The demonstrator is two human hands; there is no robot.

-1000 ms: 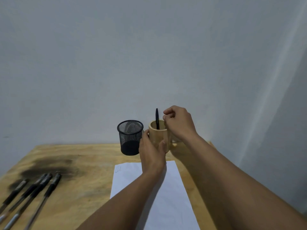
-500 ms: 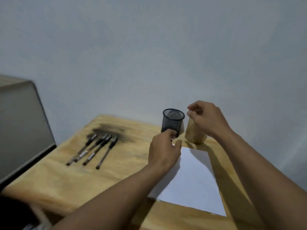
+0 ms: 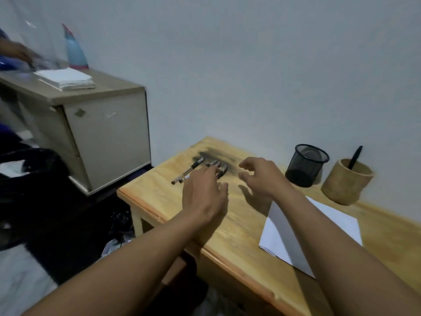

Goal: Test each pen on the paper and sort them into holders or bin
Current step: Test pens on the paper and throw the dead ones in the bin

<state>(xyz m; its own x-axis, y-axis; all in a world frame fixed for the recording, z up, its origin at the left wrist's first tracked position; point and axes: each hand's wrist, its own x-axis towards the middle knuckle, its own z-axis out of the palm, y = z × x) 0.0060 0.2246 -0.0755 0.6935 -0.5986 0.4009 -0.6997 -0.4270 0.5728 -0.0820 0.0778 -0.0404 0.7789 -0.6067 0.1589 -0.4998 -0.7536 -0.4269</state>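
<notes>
While the pens (image 3: 189,171) lie at the table (image 3: 232,236) top's far left, the left hand (image 3: 204,193) covers them, grip unclear; the right hand (image 3: 262,176) hovers loose-fingered, empty. Likely light, stiff, slick: pinch mid-barrel.

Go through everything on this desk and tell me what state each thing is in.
Black mesh metal cup: upright, no pen showing.
Round wooden holder: upright, one black pen inside.
White paper sheet: lying flat.
Loose black pens: lying side by side.
Left hand: open, over loose pens.
Right hand: open, empty.
</notes>
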